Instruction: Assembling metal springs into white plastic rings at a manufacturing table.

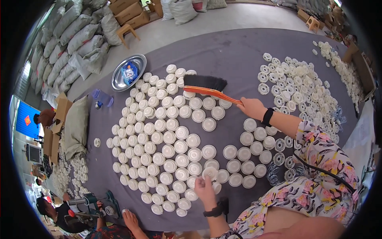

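Observation:
My right hand point(253, 108) is closed around the handle end of a bench brush point(205, 82) with an orange wooden back and black bristles. Its bristles point away from me, over the far edge of a large group of white round plastic caps point(169, 136). Near the front, my left hand point(205, 190) pinches a translucent white disc point(210, 173) with a small knob in the middle. Part of that disc's lower edge is hidden by my fingers. Another cluster of the same caps point(246, 138) lies between my two arms.
A heap of white ring-shaped parts point(292, 83) spreads over the right of the grey-covered table point(238, 47). At far left stand a steel tray point(140, 60) with a blue packet and a clear bluish cup point(104, 98). A co-worker's hand point(130, 218) rests by a green hand-operated machine point(88, 199).

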Action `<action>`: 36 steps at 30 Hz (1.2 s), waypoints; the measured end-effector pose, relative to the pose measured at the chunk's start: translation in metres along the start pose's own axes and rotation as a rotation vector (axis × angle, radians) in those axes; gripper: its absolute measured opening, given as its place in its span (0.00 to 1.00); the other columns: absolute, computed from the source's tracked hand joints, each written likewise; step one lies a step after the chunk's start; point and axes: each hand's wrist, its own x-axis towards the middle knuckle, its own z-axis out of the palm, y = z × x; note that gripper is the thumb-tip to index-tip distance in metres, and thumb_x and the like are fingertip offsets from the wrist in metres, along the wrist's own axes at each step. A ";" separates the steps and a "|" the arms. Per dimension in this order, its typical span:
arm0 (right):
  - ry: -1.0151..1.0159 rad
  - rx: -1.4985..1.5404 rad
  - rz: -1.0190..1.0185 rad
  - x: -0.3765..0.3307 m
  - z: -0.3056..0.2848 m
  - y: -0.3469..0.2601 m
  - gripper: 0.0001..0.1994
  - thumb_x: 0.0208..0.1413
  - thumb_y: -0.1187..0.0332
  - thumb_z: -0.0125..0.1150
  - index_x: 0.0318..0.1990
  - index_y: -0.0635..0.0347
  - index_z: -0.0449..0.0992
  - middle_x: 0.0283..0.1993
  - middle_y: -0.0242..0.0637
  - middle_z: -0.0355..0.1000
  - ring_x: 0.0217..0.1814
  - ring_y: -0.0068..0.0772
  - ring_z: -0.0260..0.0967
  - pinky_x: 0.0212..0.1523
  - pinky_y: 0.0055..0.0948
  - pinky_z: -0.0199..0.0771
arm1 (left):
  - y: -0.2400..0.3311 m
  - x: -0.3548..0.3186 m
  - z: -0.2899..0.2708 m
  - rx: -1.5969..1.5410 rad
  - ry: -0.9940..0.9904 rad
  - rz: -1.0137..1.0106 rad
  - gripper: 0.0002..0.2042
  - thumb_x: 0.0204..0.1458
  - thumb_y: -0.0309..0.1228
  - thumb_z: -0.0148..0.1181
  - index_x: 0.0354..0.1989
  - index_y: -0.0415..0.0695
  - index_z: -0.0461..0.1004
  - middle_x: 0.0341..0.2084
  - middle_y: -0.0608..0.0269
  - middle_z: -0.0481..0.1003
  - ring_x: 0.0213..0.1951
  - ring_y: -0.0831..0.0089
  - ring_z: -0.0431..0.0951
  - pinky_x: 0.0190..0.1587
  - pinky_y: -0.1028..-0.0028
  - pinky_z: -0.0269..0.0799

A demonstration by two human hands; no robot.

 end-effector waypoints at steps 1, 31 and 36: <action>-0.026 -0.053 -0.010 -0.003 0.002 0.002 0.15 0.54 0.56 0.47 0.32 0.62 0.65 0.22 0.46 0.70 0.26 0.49 0.69 0.26 0.44 0.69 | -0.001 -0.002 -0.001 -0.007 0.001 0.002 0.04 0.49 0.25 0.55 0.28 0.39 0.67 0.18 0.71 0.68 0.19 0.87 0.64 0.21 0.85 0.58; -0.029 -0.142 -0.031 0.227 0.024 -0.016 0.10 0.40 0.71 0.53 0.32 0.61 0.73 0.32 0.47 0.73 0.37 0.47 0.71 0.37 0.40 0.70 | -0.036 0.012 -0.021 -0.017 0.100 -0.114 0.06 0.46 0.24 0.59 0.26 0.39 0.67 0.16 0.72 0.66 0.18 0.89 0.63 0.20 0.87 0.56; -0.161 -0.094 -0.149 0.219 0.022 -0.032 0.12 0.38 0.70 0.54 0.33 0.62 0.72 0.32 0.47 0.72 0.38 0.47 0.70 0.38 0.40 0.70 | -0.016 0.013 -0.004 0.360 0.159 -0.394 0.24 0.46 0.38 0.60 0.50 0.39 0.65 0.39 0.45 0.73 0.37 0.57 0.75 0.44 0.61 0.67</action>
